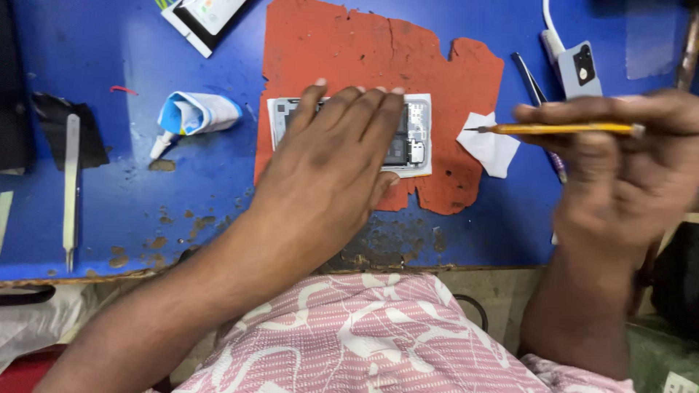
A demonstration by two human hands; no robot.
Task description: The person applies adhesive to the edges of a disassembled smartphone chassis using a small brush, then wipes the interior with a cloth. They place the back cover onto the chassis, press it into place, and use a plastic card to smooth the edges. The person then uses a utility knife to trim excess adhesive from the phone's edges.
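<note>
Pink patterned cloth covers the person's lap at the near edge of the blue tabletop (87,218). Just beyond it, the left hand (328,167) lies flat with fingers spread over an opened phone (415,138), pressing it down onto a torn red mat (378,44) — an open palm, clasping nothing. The phone sits in the middle of the mat, its right end and inner parts showing past the fingertips. To the right of the mat, the right hand (619,167) has its grip closed round a thin yellow tool (561,129), the dark tip aimed left over a white scrap (491,149) at the mat's right edge. Done well, I judge, this wants steady downward pressure from the left palm so the phone cannot slide, and a shallow, light approach of the tip — the exposed parts look delicate. Left of the mat lie a squeezed glue tube (193,116) and, further left, metal tweezers (70,182).
</note>
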